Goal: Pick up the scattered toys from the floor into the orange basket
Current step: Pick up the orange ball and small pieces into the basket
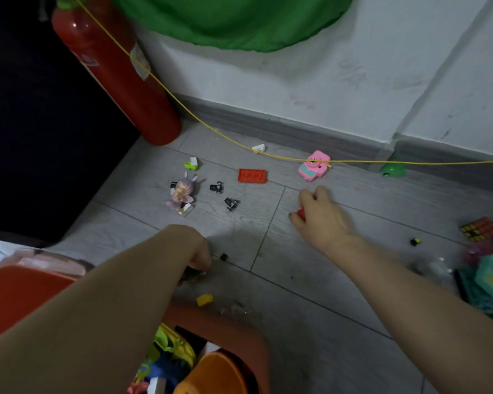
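Right hand (320, 214) at centre, grip curled round small red toy (301, 213) on floor (310, 294). Left hand (198, 253) low, grip closed on dark toy — kind unclear. Orange basket (225, 328) at 6 o'clock, toys inside. Red brick (252, 176), pink camera (314, 165), doll (180, 193) at 12 — fire extinguisher (111, 72) label unreadable.

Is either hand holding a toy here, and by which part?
The right hand closes around a small red toy, mostly hidden, so the part gripped cannot be told. The left hand curls over something dark; unclear what.
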